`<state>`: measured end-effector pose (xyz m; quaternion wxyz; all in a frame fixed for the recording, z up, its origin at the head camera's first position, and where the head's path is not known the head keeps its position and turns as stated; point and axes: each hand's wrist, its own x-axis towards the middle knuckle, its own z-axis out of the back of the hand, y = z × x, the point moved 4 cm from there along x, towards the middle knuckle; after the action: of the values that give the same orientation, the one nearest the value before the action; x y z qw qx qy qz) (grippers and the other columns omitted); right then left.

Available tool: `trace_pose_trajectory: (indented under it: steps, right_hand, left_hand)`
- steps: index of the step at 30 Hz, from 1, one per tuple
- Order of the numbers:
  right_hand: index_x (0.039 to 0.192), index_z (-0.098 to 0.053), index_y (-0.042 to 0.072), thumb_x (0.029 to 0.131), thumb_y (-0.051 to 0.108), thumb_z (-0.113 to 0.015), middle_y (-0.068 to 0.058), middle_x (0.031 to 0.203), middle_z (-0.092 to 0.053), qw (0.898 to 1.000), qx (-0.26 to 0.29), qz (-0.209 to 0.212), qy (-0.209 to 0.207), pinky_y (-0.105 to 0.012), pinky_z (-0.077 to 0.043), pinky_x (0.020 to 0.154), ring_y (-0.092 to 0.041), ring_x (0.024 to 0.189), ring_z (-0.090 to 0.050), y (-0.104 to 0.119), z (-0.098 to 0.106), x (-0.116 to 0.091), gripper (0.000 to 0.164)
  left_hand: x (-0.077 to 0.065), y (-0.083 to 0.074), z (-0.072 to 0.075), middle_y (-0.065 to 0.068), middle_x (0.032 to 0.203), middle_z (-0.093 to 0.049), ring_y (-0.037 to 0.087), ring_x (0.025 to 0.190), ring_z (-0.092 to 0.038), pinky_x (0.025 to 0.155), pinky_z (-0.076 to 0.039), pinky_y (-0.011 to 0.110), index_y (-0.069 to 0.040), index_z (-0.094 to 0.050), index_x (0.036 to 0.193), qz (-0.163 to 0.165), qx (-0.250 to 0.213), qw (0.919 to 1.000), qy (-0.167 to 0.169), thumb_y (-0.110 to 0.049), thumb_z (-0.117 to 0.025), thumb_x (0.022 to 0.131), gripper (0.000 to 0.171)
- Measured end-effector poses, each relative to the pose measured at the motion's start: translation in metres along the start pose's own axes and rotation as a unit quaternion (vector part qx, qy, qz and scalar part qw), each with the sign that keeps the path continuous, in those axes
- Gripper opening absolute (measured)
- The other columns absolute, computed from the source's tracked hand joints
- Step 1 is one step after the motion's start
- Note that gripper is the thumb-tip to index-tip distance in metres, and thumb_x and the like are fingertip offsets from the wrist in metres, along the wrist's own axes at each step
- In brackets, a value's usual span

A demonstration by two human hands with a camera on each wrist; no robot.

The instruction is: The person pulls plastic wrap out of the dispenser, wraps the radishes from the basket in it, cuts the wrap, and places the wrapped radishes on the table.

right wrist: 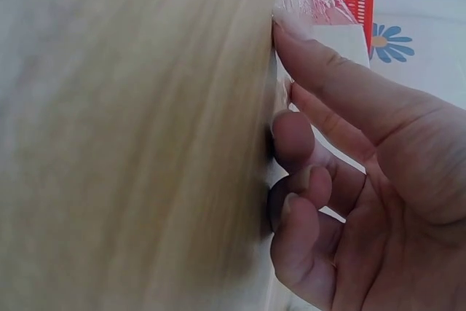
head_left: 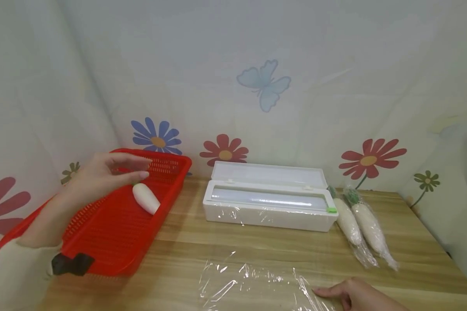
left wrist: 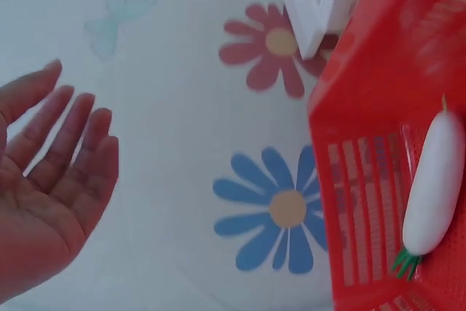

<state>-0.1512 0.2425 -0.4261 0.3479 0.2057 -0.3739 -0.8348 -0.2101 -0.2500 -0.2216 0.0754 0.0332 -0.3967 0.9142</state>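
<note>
My left hand point(head_left: 110, 175) hovers over the red basket point(head_left: 140, 255), thumb and fingers parted and nothing between them. Below its fingertips lies a white radish point(head_left: 147, 198) with a green top. In the left wrist view, the same radish point(left wrist: 435, 183) lies by the basket's slotted wall, apart from the hand point(left wrist: 58, 172). A sheet of cling film point(head_left: 249, 280) extends over the table from a white dispenser box point(head_left: 268, 218). My right hand point(head_left: 358, 293) touches the film's right edge; in the right wrist view its thumb point(right wrist: 342, 81) is straight, other fingers bent.
Two film-wrapped radishes point(head_left: 369, 226) lie to the right of the box, whose lid point(head_left: 268, 172) stands raised over the film roll point(head_left: 268, 199). A green slider point(head_left: 331, 210) sits at the box's right end. Behind the wooden table point(head_left: 179, 259) hangs a flower-printed cloth point(head_left: 202, 65).
</note>
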Motion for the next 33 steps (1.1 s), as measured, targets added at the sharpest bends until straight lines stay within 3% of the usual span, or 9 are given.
trace_pose_trajectory:
  steps: [3, 6, 10, 14, 18, 23, 29, 33]
  right_hand:
    - [0.122, -0.059, 0.02, 0.075, 0.036, -0.07, 0.02, 0.054, -0.034, 1.0, 0.014, -0.013, 0.001, -0.016, -0.025, 0.034, 0.008, 0.043, -0.026, -0.001, -0.001, 0.001, 0.051]
    - [0.121, -0.06, 0.021, 0.074, 0.037, -0.071, 0.02, 0.054, -0.035, 1.0, 0.017, -0.02, 0.001, -0.016, -0.025, 0.034, 0.008, 0.043, -0.027, 0.0, 0.0, 0.002, 0.051]
    - [0.121, -0.059, 0.021, 0.076, 0.035, -0.07, 0.018, 0.052, -0.036, 1.0, 0.002, 0.0, -0.002, -0.015, -0.027, 0.033, 0.011, 0.043, -0.027, -0.001, 0.0, 0.002, 0.049]
    - [0.122, -0.059, 0.02, 0.078, 0.028, -0.069, 0.006, 0.044, -0.042, 0.999, -0.024, 0.04, -0.013, -0.012, -0.028, 0.031, 0.016, 0.044, -0.027, -0.004, -0.001, 0.002, 0.045]
    - [0.121, -0.058, 0.02, 0.08, 0.025, -0.067, -0.003, 0.044, -0.046, 0.997, -0.039, 0.059, -0.019, -0.011, -0.028, 0.031, 0.018, 0.045, -0.026, -0.008, -0.003, 0.002, 0.042]
    - [0.121, -0.058, 0.02, 0.08, 0.023, -0.067, 0.003, 0.048, -0.048, 0.993, -0.076, 0.083, -0.029, -0.01, -0.027, 0.033, 0.018, 0.047, -0.025, -0.011, -0.002, 0.0, 0.042]
    - [0.121, -0.058, 0.02, 0.08, 0.021, -0.067, 0.004, 0.049, -0.048, 0.992, -0.074, 0.096, -0.034, -0.009, -0.027, 0.033, 0.018, 0.047, -0.022, -0.01, -0.001, 0.0, 0.043]
    - [0.122, -0.057, 0.019, 0.08, 0.021, -0.067, 0.004, 0.051, -0.05, 0.992, -0.075, 0.097, -0.026, -0.009, -0.027, 0.034, 0.018, 0.048, -0.023, -0.009, 0.0, 0.001, 0.043]
  left_hand:
    - [0.019, 0.009, 0.013, 0.013, 0.126, -0.052, 0.027, 0.099, -0.058, 0.068, -0.054, 0.035, -0.016, -0.046, 0.132, 0.002, 0.005, 1.0, 0.006, -0.046, -0.064, 0.08, 0.063]
    - [0.038, 0.023, 0.019, 0.012, 0.129, -0.051, 0.029, 0.111, -0.051, 0.079, -0.051, 0.04, -0.016, -0.046, 0.133, -0.007, 0.03, 0.9995, 0.012, -0.046, -0.064, 0.081, 0.063]
    - [0.067, 0.055, 0.018, 0.015, 0.132, -0.048, 0.032, 0.118, -0.045, 0.088, -0.043, 0.052, -0.013, -0.046, 0.133, 0.003, 0.041, 0.998, 0.049, -0.044, -0.066, 0.08, 0.065]
    - [0.088, 0.09, 0.008, 0.018, 0.132, -0.047, 0.035, 0.115, -0.046, 0.085, -0.045, 0.049, -0.009, -0.047, 0.132, 0.012, 0.061, 0.9941, 0.089, -0.042, -0.069, 0.076, 0.069]
    - [0.097, 0.117, -0.005, 0.019, 0.128, -0.051, 0.032, 0.107, -0.051, 0.08, -0.05, 0.044, -0.007, -0.048, 0.131, 0.011, 0.072, 0.9896, 0.124, -0.036, -0.072, 0.075, 0.068]
    - [0.104, 0.136, -0.022, 0.021, 0.121, -0.056, 0.03, 0.101, -0.054, 0.08, -0.049, 0.046, -0.002, -0.053, 0.126, 0.003, 0.106, 0.983, 0.15, -0.024, -0.073, 0.076, 0.058]
    - [0.111, 0.152, -0.038, 0.021, 0.119, -0.056, 0.034, 0.1, -0.053, 0.081, -0.046, 0.051, -0.001, -0.055, 0.123, 0.05, 0.134, 0.9752, 0.169, -0.02, -0.076, 0.071, 0.058]
    - [0.114, 0.161, -0.045, 0.021, 0.119, -0.056, 0.036, 0.103, -0.05, 0.086, -0.041, 0.056, -0.003, -0.057, 0.121, 0.058, 0.176, 0.9663, 0.178, -0.013, -0.073, 0.074, 0.05]
